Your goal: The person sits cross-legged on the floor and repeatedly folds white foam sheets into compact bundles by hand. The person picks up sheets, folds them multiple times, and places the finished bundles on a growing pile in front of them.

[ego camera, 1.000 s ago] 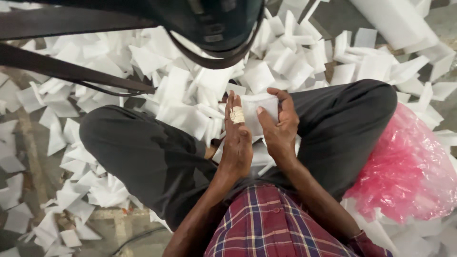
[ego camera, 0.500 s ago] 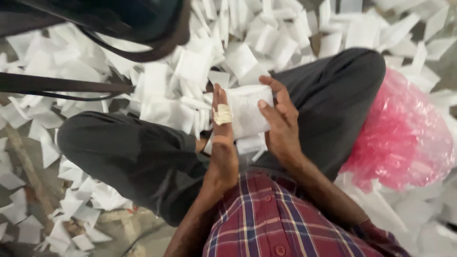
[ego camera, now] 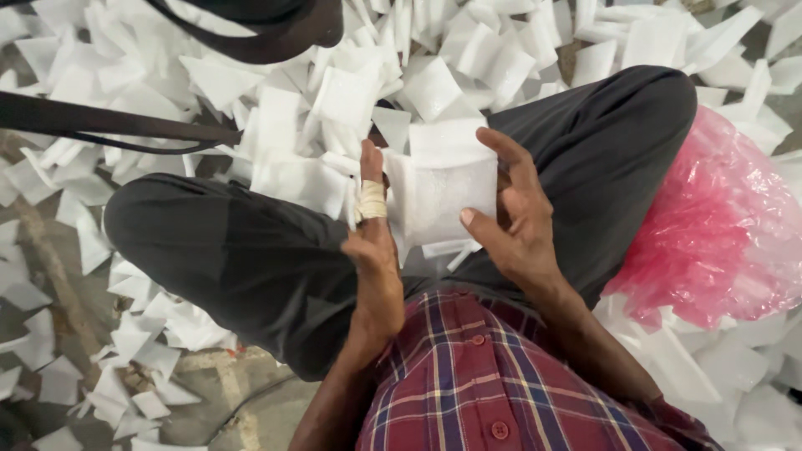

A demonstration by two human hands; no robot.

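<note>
Seated cross-legged in dark grey trousers [ego camera: 251, 259] and a red plaid shirt [ego camera: 484, 376], seen from above. Small stack of white translucent plastic pouches [ego camera: 443, 188] held upright over the lap, between both hands. Left hand [ego camera: 372, 250] pressed against the stack's left edge, thumb extended upward and wrapped in a beige bandage [ego camera: 372, 200]. Right hand [ego camera: 518, 217] clasped around the stack's right side, fingers over the top edge, thumb across the front. Loose white pouches [ego camera: 276, 125] scattered over the floor ahead and to the left. Crumpled pink transparent plastic bag [ego camera: 718, 225] just beside the right knee. Dark straps [ego camera: 109, 125] crossing upper left.
</note>
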